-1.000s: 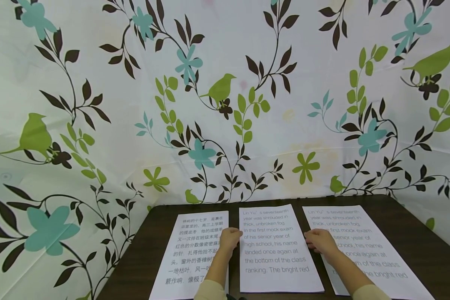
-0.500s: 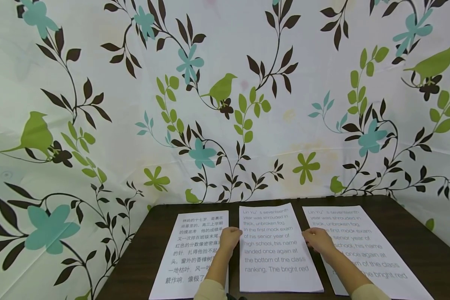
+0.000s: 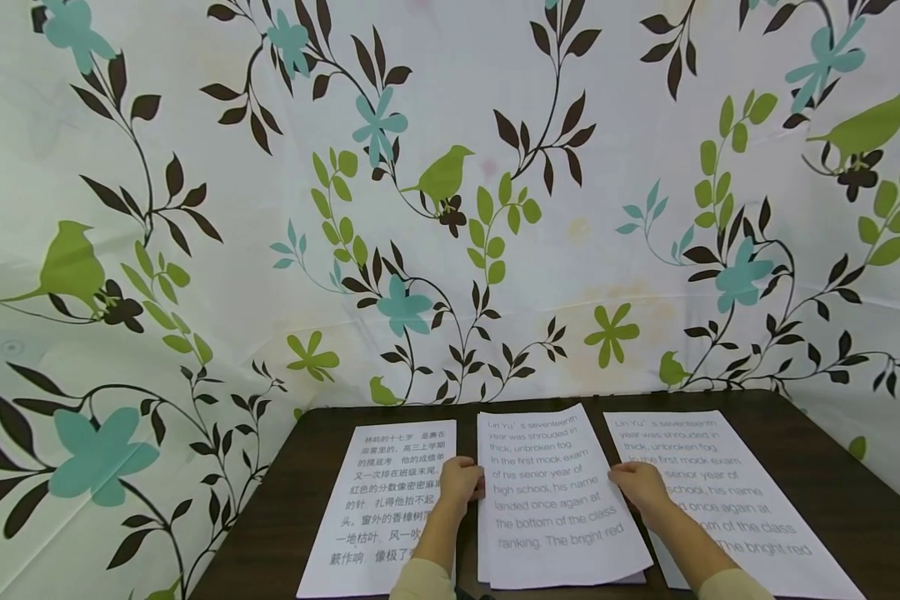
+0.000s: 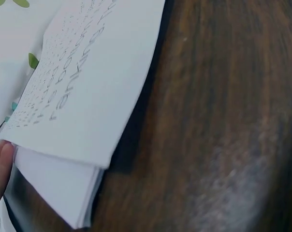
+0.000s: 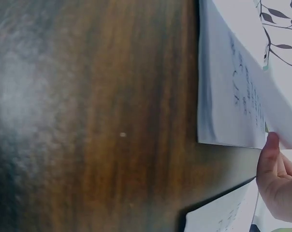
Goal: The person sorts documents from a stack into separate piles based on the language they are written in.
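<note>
Both hands pinch the side edges of the top printed sheet (image 3: 547, 500) of the middle stack. My left hand (image 3: 459, 483) grips its left edge, my right hand (image 3: 642, 487) its right edge. The sheet is lifted and slightly bowed, turned a little against the paper stack (image 3: 483, 573) under it. In the left wrist view, the raised sheet (image 4: 107, 96) stands off the stack (image 4: 59, 188), with fingers (image 4: 1, 169) at its corner side. In the right wrist view, my right thumb and fingers (image 5: 276, 179) hold the curved sheet (image 5: 286, 111) above the stack (image 5: 223, 96).
A stack with Chinese text (image 3: 375, 508) lies to the left, partly behind my left forearm. Another stack with English text (image 3: 750, 500) lies to the right, partly covered by my right arm. The dark wooden table (image 3: 270, 517) meets a patterned cloth (image 3: 495, 333) behind it.
The top sheet of the middle stack has risen and shifted slightly, showing sheets below it at the lower edge. Both hands have moved up a little with it.
</note>
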A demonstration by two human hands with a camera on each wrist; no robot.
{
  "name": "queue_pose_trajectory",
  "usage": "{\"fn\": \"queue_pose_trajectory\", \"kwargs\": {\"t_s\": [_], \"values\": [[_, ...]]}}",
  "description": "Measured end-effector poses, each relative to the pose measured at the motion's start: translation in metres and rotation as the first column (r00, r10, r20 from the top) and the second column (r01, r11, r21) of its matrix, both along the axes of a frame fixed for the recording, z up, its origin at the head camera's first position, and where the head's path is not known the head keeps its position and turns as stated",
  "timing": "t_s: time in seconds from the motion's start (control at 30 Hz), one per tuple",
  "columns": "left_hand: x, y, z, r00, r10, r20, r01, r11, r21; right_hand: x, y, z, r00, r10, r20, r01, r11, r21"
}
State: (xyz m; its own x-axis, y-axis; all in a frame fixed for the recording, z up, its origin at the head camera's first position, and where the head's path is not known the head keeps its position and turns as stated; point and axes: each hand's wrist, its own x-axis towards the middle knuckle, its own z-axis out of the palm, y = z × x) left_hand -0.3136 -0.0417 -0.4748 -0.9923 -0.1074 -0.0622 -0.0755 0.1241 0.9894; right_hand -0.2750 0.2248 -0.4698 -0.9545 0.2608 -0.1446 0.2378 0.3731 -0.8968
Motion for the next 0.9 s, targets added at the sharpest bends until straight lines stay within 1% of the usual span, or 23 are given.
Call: {"fn": "queue_pose_trajectory", "kwargs": {"t_s": [0.07,0.17,0.27,0.37,0.43,0.57,0.73,0.9], "values": [[0.0,0.002,-0.002,1.0,-0.01,0.003,0.01,1.0,0.002,0.004,-0.003,0.003,1.0,-0.006,0.006,0.006,1.0,0.001],[0.0,0.004,-0.004,0.999,-0.031,-0.007,0.031,0.999,-0.011,0.007,-0.005,0.004,1.0,-0.004,-0.013,0.005,1.0,0.013],[0.001,0.007,-0.005,0.998,-0.056,-0.013,0.056,0.997,-0.059,0.007,-0.006,0.002,1.0,-0.008,-0.025,0.009,1.0,0.025],[0.002,0.008,-0.005,0.998,-0.069,-0.011,0.067,0.991,-0.118,0.007,-0.006,0.0,0.999,-0.002,-0.032,0.003,0.999,0.044],[0.004,0.009,-0.005,0.998,-0.069,-0.003,0.068,0.988,-0.141,0.007,-0.005,0.0,0.999,-0.005,-0.032,0.007,0.998,0.056],[0.006,0.009,-0.003,0.998,-0.063,0.007,0.064,0.987,-0.148,0.006,-0.003,-0.001,1.0,-0.021,-0.018,0.022,0.997,0.075],[0.007,0.01,-0.002,0.999,-0.043,0.02,0.046,0.986,-0.162,0.005,0.0,-0.003,0.999,-0.04,0.006,0.04,0.997,0.066],[0.006,0.011,-0.002,0.999,-0.025,0.028,0.029,0.986,-0.165,0.006,0.001,-0.001,0.999,-0.044,0.015,0.043,0.997,0.06]]}}
